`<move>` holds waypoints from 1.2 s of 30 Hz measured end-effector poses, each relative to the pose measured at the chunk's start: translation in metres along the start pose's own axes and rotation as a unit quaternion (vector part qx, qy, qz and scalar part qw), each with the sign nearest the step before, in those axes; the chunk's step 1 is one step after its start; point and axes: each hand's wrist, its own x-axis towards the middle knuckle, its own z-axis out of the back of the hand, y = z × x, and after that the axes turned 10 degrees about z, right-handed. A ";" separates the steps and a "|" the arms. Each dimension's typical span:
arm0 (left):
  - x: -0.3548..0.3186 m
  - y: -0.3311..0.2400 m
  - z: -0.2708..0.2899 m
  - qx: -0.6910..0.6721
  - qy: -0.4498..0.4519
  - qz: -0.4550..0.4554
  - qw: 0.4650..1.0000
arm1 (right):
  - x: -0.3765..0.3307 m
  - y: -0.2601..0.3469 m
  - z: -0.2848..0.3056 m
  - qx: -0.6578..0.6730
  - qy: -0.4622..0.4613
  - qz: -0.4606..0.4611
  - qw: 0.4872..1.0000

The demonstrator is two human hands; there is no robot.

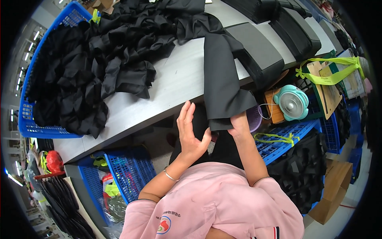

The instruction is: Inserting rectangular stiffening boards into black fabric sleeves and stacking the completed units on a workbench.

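Note:
A long black fabric piece (223,79) hangs over the table's near edge in front of me, its far end resting among other black cloth. My right hand (239,125) grips its lower right end; the fingers are partly hidden behind the cloth. Just left of that end, my left hand (191,137) is raised with fingers stretched and thumb apart, holding nothing. On the table's left lies a large heap of crumpled black fabric pieces (131,75), spilling out of a blue plastic basket (30,119).
Neat black and grey stacks (258,46) line the table (175,79) at right. Right of my hand are a small teal fan (292,102) with a cable and a purple bin (254,118). Blue crates (129,175) stand below, and a cardboard box (332,191) at lower right.

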 end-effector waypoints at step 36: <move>0.013 -0.019 -0.031 -0.157 -0.050 0.064 0.984 | -0.009 -0.016 0.001 0.263 0.050 -0.122 0.956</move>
